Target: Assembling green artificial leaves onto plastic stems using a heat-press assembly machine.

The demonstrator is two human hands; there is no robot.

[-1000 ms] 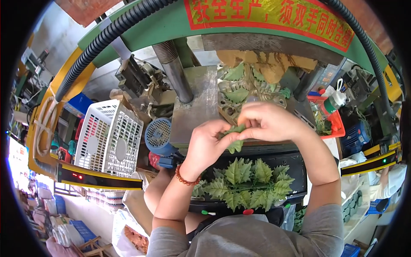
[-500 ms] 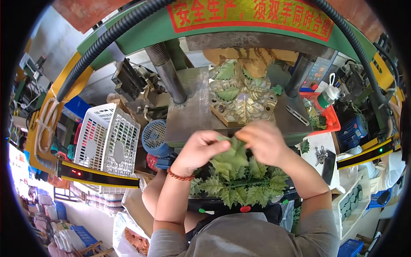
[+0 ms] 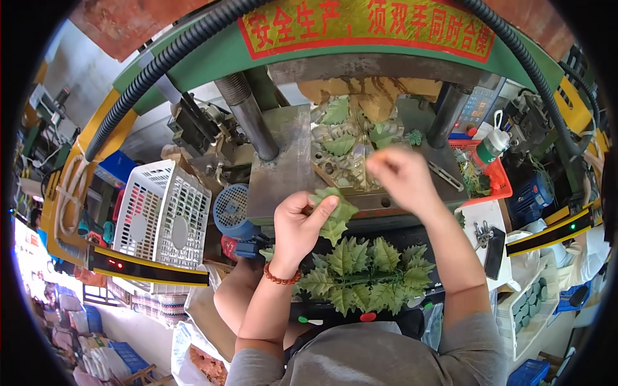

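Observation:
My left hand (image 3: pixel 297 225) is closed, thumb against fingers, on green artificial leaves (image 3: pixel 333 222) held in front of the press bed. My right hand (image 3: pixel 407 180) is raised over the near right part of a metal mold (image 3: pixel 351 174). Motion smears its fingers, so whether they hold anything cannot be seen. Green leaf pieces (image 3: pixel 340 145) lie on the mold, and another leaf (image 3: pixel 381 134) shows just beyond my right fingertips. Below my hands, a pile of green artificial leaves with stems (image 3: pixel 360 273) rests on a dark surface by my lap.
Steel press columns (image 3: pixel 248 119) flank the mold. Tweezers (image 3: pixel 445 175) lie on the bed's right. A red basket (image 3: pixel 496 180) holds a bottle and greenery. White crates (image 3: pixel 161 212) stand left beside a blue motor (image 3: pixel 235 209). Yellow-black sensor bars (image 3: pixel 148 267) edge both sides.
My hands have parted. The right one has moved up and away over the mold; the left has drawn slightly left with the leaves, uncovering more of the pile below.

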